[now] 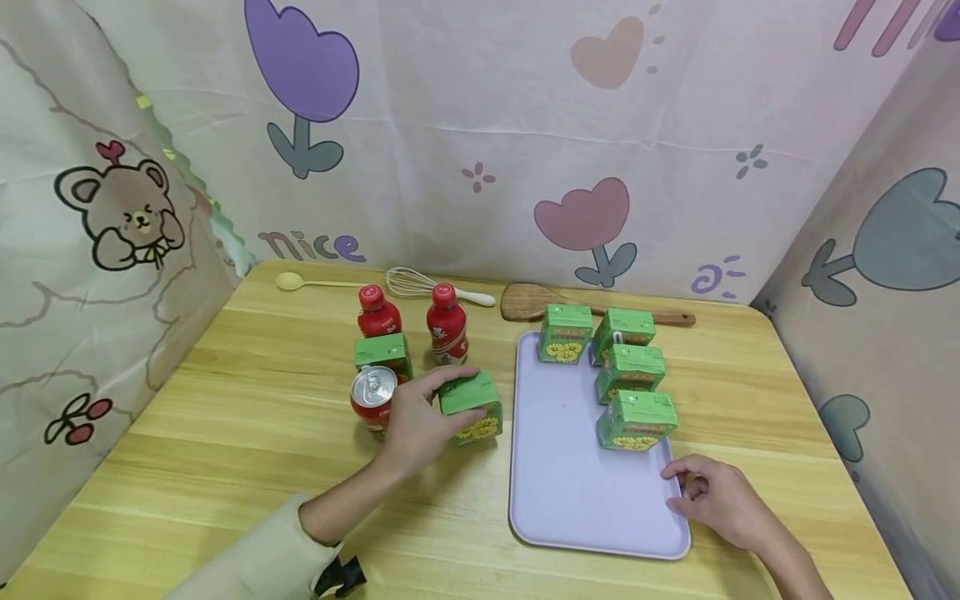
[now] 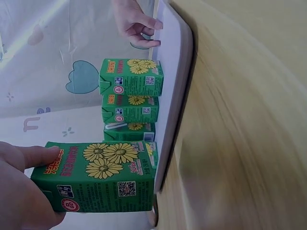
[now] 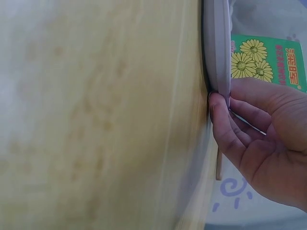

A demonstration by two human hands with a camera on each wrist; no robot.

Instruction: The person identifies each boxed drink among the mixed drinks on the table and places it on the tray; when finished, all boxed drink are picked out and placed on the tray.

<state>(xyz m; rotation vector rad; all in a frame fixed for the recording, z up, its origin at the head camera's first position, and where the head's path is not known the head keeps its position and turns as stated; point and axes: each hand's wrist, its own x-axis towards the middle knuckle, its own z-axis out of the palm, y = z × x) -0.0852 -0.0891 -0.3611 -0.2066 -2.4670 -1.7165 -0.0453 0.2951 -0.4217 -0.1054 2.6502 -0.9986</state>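
Observation:
My left hand (image 1: 417, 418) grips a green drink carton (image 1: 480, 410) with yellow flowers, thumb on one side and fingers on the other. That carton (image 2: 103, 177) is left of the lilac tray (image 1: 558, 492); whether its base touches the table I cannot tell. My right hand (image 1: 716, 497) pinches the tray's right rim, as the right wrist view shows at the tray edge (image 3: 221, 48). On the tray stand several matching cartons, one (image 1: 566, 333) at the back left and others, including the nearest carton (image 1: 637, 421), in a row along the right side.
Left of the held carton stand a red can (image 1: 373, 396), another green carton (image 1: 382, 350) and two red bottles, one (image 1: 447, 325) farther right. Along the back lie a yellow spoon (image 1: 292, 282), a whisk (image 1: 420, 283) and a wooden spatula (image 1: 528, 302). Printed cloth borders the table.

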